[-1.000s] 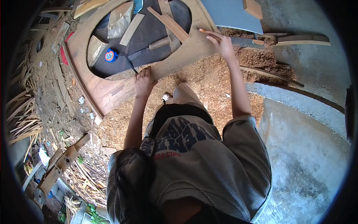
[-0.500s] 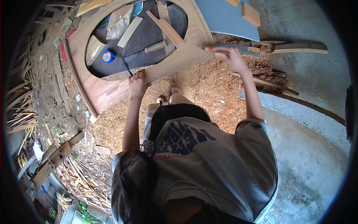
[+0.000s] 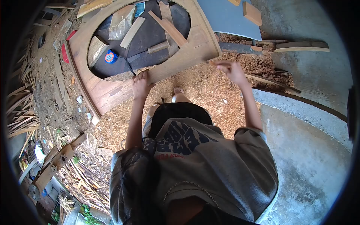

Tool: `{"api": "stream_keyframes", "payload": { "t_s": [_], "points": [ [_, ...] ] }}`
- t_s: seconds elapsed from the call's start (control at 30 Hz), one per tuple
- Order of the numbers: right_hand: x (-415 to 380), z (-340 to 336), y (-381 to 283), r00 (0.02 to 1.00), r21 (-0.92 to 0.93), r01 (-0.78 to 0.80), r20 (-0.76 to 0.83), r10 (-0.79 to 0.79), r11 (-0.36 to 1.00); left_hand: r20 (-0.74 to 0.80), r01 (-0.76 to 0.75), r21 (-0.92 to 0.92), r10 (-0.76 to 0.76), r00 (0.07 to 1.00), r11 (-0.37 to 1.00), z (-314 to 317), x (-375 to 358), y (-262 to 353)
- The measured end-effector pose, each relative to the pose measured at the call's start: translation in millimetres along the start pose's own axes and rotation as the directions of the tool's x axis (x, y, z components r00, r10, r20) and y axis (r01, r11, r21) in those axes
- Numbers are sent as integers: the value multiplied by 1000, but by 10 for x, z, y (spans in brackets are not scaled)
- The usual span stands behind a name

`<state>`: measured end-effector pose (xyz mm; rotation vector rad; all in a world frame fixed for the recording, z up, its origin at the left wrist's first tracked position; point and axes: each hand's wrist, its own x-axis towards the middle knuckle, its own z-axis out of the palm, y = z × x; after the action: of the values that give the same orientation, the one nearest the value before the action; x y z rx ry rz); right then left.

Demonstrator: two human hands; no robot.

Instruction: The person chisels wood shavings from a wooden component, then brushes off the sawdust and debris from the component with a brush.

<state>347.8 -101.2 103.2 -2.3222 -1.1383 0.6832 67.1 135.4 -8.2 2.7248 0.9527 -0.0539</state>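
A wooden panel (image 3: 107, 98) with a large oval opening lies in front of me. My left hand (image 3: 141, 85) grips the panel's near strip, its fingers bent over the wood and the thumb on the near side. My right hand (image 3: 234, 73) is closed around a small orange-brown object (image 3: 214, 63), blurred and too small to name. It is held just off the panel's near right corner, above the shavings. Inside the oval opening, on a dark surface, are a blue tape measure (image 3: 110, 57), a curved wooden piece (image 3: 132, 32) and a longer wooden strip (image 3: 170, 30).
Wood shavings (image 3: 202, 88) cover the ground around my feet. To the right are a grey board (image 3: 232, 22), a wooden block (image 3: 252, 14), a curved wood strip (image 3: 300, 49) and a concrete ledge (image 3: 296, 105). Scrap wood (image 3: 80, 174) is strewn on the left.
My right hand has moved down, from over the panel's right corner to just off its edge, still holding the small object. My left hand keeps its grip on the panel.
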Motion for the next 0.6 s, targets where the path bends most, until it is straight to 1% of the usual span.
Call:
{"api": "stream_keyframes", "payload": {
  "t_s": [0.03,0.07,0.1,0.13,0.17,0.2,0.27,0.3,0.33,0.37,0.4,0.43,0.5,0.53,0.6],
  "points": [
    [66,-114,-143,995,44,-102,4,102,994,1,-2,-1,2,1000,1000,-2,3,-1],
    [283,-7,1,973,7,149,-181,-145,989,1,-1,3,1,1000,1000,-3,-1,-5],
    [549,88,144,858,-75,380,-344,-382,922,4,-3,13,3,1000,1000,3,-8,-9],
    [725,20,7,940,-41,234,-247,-237,971,3,-1,21,1,1000,1000,10,-2,-5],
    [876,-33,-160,986,-22,78,-143,-81,997,-2,4,24,-4,1000,1000,9,-7,-8],
    [1018,12,-159,986,-20,83,-144,-85,996,0,-6,28,6,1000,1000,6,-13,-10],
    [1213,119,-87,999,-44,-23,-39,21,999,2,-16,32,16,1000,999,24,2,-2],
    [1146,168,-65,999,-45,-22,-38,20,999,-38,-27,39,29,999,999,63,10,1],
    [985,223,-62,994,-20,71,-85,-73,997,-76,-39,44,42,996,998,38,20,42],
    [836,245,-60,978,-2,167,-130,-165,986,-76,-35,39,38,996,999,33,72,111],
    [703,223,-38,997,40,80,-16,-79,996,-91,-82,-43,78,993,996,-98,170,284],
    [560,236,34,997,38,77,-12,-76,996,-111,-131,-124,117,987,984,-169,278,447],
    [317,263,221,973,20,228,33,-228,974,-214,-280,-47,265,940,959,-134,607,682],
    [243,190,281,973,11,230,31,-230,973,-222,-282,-51,264,939,958,-105,771,801],
    [210,48,368,929,24,366,46,-366,930,-122,-64,-194,41,992,979,-63,1104,987]
  ]
}}
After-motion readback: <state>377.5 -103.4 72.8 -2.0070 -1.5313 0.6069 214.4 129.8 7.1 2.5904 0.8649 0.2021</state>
